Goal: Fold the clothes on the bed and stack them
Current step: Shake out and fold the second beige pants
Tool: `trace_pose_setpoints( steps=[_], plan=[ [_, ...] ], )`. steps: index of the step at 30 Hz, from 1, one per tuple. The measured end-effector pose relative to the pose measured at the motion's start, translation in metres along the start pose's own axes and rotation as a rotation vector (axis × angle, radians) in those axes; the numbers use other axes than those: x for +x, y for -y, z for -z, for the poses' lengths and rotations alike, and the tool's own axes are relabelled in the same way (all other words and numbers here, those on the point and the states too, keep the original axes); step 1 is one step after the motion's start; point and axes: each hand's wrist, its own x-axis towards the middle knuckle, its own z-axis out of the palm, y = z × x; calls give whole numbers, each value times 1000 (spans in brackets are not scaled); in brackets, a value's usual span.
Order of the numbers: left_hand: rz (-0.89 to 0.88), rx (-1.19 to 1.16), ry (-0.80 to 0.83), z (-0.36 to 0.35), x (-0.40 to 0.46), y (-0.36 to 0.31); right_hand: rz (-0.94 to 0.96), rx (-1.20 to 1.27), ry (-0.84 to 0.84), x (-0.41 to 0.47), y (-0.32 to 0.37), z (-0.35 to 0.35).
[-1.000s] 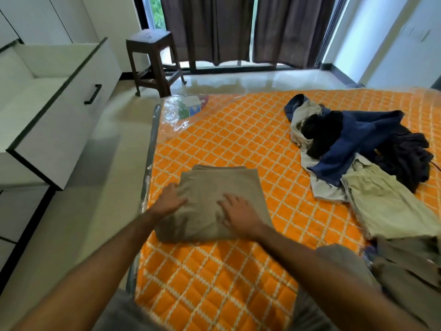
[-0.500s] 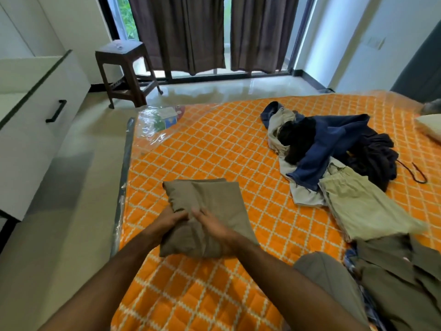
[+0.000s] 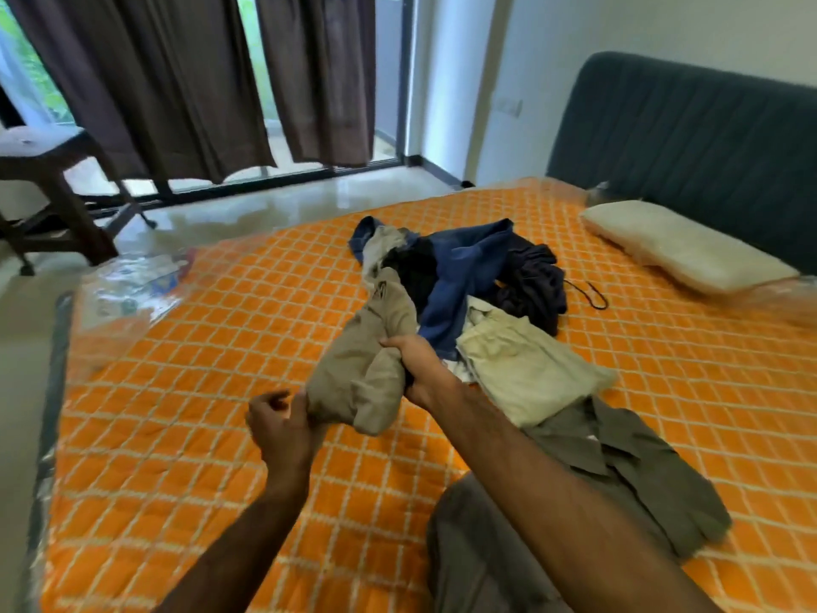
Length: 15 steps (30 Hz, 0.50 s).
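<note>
A folded khaki garment hangs in the air above the orange quilted bed. My right hand grips its right side, fingers curled round the fabric. At the garment's lower left corner my left hand, blurred, has curled fingers that seem to pinch the edge. Just behind lies a loose pile: a blue garment, a dark one, and a pale green piece in front. An olive shirt lies spread under my right forearm.
A cream pillow rests against the dark headboard at the far right. A wooden stool stands on the floor beyond the bed's left corner, in front of brown curtains. My grey-clad knee rests on the bed's near edge.
The folded khaki garment lay on the bed under both hands; it is now lifted and carried rightward toward the pile. The view has swung right, showing pillow and headboard.
</note>
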Motion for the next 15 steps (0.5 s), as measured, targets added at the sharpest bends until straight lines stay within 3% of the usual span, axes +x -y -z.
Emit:
trace_pose_setpoints(
  steps=[1, 3, 5, 7, 9, 13, 15],
  plan=[
    [261, -64, 137, -13, -3, 11, 23, -7, -15, 1, 8, 11],
    [673, -116, 581, -39, -8, 8, 55, -3, -26, 2, 25, 33],
    [831, -274, 865, -70, -3, -5, 79, 36, -53, 5, 42, 57],
    [808, -473, 931, -102, 4, -32, 98, 81, -66, 2, 59, 77],
    [685, -597, 836, -141, 11, -67, 114, 135, -62, -2, 80, 100],
    [286, -621, 537, -218, 47, -105, 193, 194, -98, -1, 117, 160],
    [168, -556, 538, -245, 53, -116, 260, 194, -163, 3, 123, 191]
  ],
)
